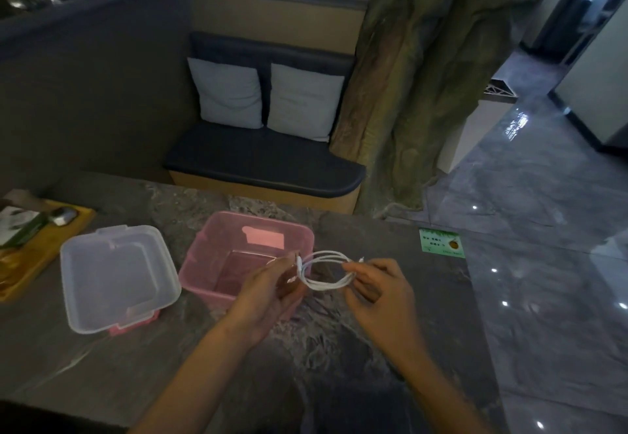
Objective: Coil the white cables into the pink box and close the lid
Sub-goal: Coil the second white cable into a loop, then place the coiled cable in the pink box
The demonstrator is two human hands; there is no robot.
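Note:
A pink box [217, 246] stands open in the middle of the dark marble table, with nothing visible inside it. Its translucent lid [115, 277] lies flat to the left of it. A white cable [326, 270], wound into a small round coil, hangs in the air just right of the box's near right corner. My left hand [268, 294] pinches the coil's left side over the box's front edge. My right hand [380, 290] pinches the coil's right side, where a cable end sticks up.
A wooden tray [44, 246] with a metal item and a card sits at the table's far left. A green sticker [441, 243] lies near the right table edge. Beyond the table stands a padded bench [265, 161] with two cushions; polished floor lies to the right.

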